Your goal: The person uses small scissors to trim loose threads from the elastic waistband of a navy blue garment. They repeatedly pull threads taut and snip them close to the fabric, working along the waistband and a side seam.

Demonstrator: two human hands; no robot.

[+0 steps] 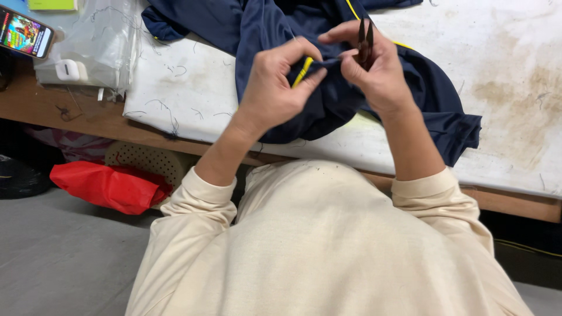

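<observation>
A dark navy garment (328, 105) with thin yellow piping lies bunched on a white padded table top (181, 88). My left hand (275, 88) pinches a fold of the garment at a yellow stripe. Close beside it, my right hand (374, 70) grips the same fold and also holds small dark thread snips (365, 38), their two blades pointing up. Both hands meet over the middle of the cloth, above the table's near edge. My cream sleeves reach up from below.
Loose thread bits are scattered over the stained white surface. A lit phone (24, 34) and a clear plastic bag (99, 41) with a small white case sit at the far left. A red bag (108, 186) lies under the table on the grey floor.
</observation>
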